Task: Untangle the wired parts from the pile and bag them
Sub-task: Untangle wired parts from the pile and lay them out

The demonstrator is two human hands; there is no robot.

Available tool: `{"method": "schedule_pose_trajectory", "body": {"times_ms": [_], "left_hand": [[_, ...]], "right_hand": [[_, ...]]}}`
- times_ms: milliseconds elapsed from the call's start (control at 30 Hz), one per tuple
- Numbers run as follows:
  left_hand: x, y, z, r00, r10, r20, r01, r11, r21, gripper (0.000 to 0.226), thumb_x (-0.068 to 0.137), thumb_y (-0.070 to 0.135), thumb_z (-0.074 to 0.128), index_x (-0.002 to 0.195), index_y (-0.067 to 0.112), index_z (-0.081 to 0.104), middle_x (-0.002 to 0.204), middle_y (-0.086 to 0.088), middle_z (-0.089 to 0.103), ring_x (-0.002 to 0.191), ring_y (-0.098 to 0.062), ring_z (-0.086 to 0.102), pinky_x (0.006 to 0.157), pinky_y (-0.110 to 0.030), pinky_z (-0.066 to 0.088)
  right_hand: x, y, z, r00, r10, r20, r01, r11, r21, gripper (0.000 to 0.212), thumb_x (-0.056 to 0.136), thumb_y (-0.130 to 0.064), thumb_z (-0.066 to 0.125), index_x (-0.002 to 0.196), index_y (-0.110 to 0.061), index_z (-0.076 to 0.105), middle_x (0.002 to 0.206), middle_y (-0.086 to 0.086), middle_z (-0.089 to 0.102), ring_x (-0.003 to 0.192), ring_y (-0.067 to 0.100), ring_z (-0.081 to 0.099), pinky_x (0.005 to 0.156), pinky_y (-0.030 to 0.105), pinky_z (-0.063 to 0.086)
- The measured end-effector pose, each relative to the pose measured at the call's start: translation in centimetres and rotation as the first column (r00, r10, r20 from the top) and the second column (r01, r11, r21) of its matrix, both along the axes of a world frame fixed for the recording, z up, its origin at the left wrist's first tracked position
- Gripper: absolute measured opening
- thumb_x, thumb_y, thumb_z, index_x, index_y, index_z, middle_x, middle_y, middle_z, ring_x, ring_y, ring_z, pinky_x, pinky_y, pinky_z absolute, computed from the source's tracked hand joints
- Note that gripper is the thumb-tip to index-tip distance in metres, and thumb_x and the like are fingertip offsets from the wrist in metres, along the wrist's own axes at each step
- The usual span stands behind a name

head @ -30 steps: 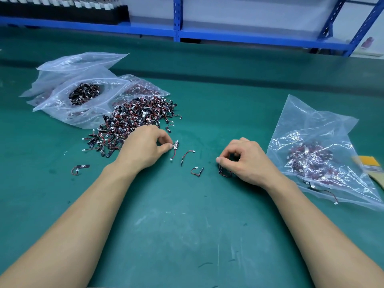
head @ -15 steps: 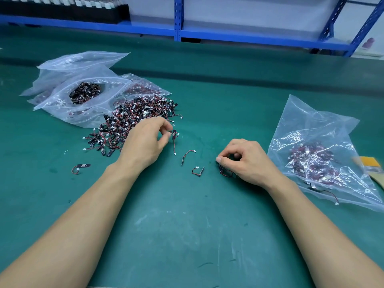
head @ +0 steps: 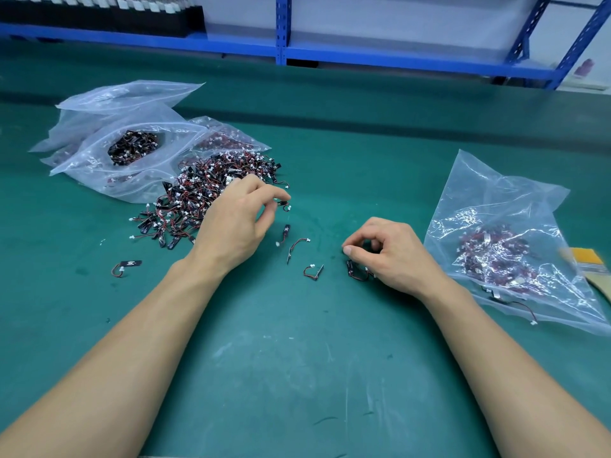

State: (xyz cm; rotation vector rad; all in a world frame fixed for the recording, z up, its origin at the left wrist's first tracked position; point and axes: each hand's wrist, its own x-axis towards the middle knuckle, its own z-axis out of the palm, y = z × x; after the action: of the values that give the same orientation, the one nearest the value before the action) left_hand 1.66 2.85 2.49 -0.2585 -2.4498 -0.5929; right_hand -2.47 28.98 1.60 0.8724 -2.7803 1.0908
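Pinching a wired part point(head: 285, 204) by the pile point(head: 198, 196), left hand point(head: 234, 223); right hand point(head: 390, 256) curled over more parts point(head: 355, 272), grip hidden.

Green matted surface point(head: 297, 375), pale scuffs toward the near edge. Far left: stack of clear zip bags point(head: 132, 97), the top one holding dark parts. Pile of wired parts point(head: 198, 193) touches the stack's near side. One wired part point(head: 127, 266) lies alone, near-left of the pile. Mid-surface: three loose parts point(head: 314, 272), apart from each other, and a small clump point(head: 355, 273). Right: clear bag point(head: 502, 200) with parts inside. Just beside it at the edge: a yellow-and-tan item point(head: 588, 259), too blurred to name.
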Motion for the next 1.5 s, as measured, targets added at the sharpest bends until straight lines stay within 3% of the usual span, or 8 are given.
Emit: {"method": "schedule_pose_trajectory", "body": {"times_ms": [267,400,567,733,967,1200,1367,1500], "left_hand": [[0.3,-0.2,0.5,1.0,0.014,-0.016,-0.011,0.99,0.14,0.028,0.094,0.005,0.057,0.113,0.02,0.071,0.09,0.007,0.055,0.082,-0.011,0.05,0.077,-0.029,0.041],[0.9,-0.1,0.5,0.997,-0.048,0.058,0.032,0.969,0.247,0.02,0.088,0.015,0.059,0.104,0.025,0.064,0.079,0.018,0.057,0.063,-0.011,0.046,0.065,-0.022,0.037],[2.2,1.3,0.5,0.971,-0.219,0.101,0.156,0.889,0.43,0.019,0.083,0.02,0.067,0.102,0.025,0.065,0.077,0.013,0.066,0.061,-0.008,0.048,0.062,-0.015,0.038],[4.0,3.0,-0.3,0.923,-0.362,0.128,0.291,0.876,0.384,0.022,0.083,0.027,0.07,0.103,0.027,0.062,0.075,0.013,0.067,0.059,-0.014,0.047,0.059,-0.016,0.038],[4.4,3.3,-0.1,0.919,-0.369,0.142,0.293,0.877,0.38,0.022,0.082,0.019,0.07,0.101,0.025,0.063,0.072,0.012,0.065,0.058,-0.014,0.044,0.058,-0.018,0.037],[4.6,2.6,0.8,0.932,-0.331,0.149,0.271,0.908,0.318,0.021,0.078,0.013,0.066,0.093,0.027,0.071,0.069,0.013,0.063,0.058,-0.018,0.044,0.058,-0.021,0.039],[4.8,0.7,1.1,0.877,-0.421,0.233,0.322,0.873,0.366,0.019,0.076,0.015,0.07,0.09,0.028,0.071,0.069,0.01,0.066,0.054,-0.03,0.038,0.053,-0.03,0.037],[5.0,-2.0,0.9,0.775,-0.483,0.406,0.276,0.838,0.471,0.021,0.073,0.028,0.075,0.092,0.031,0.068,0.067,0.003,0.07,0.056,-0.03,0.03,0.051,-0.023,0.031]], "right_hand": [[0.0,0.0,0.0,1.0,-0.004,0.01,0.004,1.0,-0.001,0.005,0.087,-0.019,0.075,0.083,-0.022,0.078,0.08,-0.013,0.06,0.071,-0.007,0.054,0.065,0.007,0.036],[-0.1,0.1,-0.1,1.0,-0.006,0.02,0.006,1.0,0.019,0.005,0.087,-0.021,0.075,0.083,-0.023,0.077,0.081,-0.011,0.06,0.069,-0.005,0.053,0.064,0.01,0.034],[0.5,-0.2,0.6,0.997,0.028,-0.076,-0.034,0.996,-0.078,0.008,0.087,-0.02,0.077,0.082,-0.027,0.074,0.08,-0.014,0.059,0.072,-0.001,0.052,0.066,0.014,0.033],[2.3,-1.9,1.2,0.975,0.143,-0.172,-0.178,0.962,-0.208,0.023,0.078,-0.039,0.08,0.093,-0.022,0.077,0.085,-0.006,0.063,0.08,0.003,0.055,0.07,0.018,0.039],[2.2,-2.3,0.6,0.965,0.185,-0.183,-0.232,0.932,-0.278,0.005,0.084,-0.023,0.08,0.084,-0.019,0.078,0.077,-0.006,0.067,0.075,0.016,0.054,0.068,0.025,0.039],[2.2,-2.2,0.8,0.982,0.142,-0.12,-0.179,0.898,-0.403,0.007,0.083,-0.018,0.074,0.076,-0.018,0.073,0.074,-0.006,0.065,0.072,0.03,0.053,0.069,0.033,0.043],[2.0,-1.8,0.9,0.994,0.097,-0.057,-0.111,0.936,-0.334,0.018,0.085,-0.025,0.068,0.076,-0.012,0.076,0.072,0.0,0.064,0.069,0.02,0.047,0.069,0.029,0.039],[0.6,0.2,1.4,0.995,0.044,-0.086,-0.054,0.993,-0.107,0.01,0.083,-0.015,0.075,0.088,-0.024,0.077,0.079,-0.013,0.062,0.065,0.01,0.041,0.065,0.02,0.036]]}}
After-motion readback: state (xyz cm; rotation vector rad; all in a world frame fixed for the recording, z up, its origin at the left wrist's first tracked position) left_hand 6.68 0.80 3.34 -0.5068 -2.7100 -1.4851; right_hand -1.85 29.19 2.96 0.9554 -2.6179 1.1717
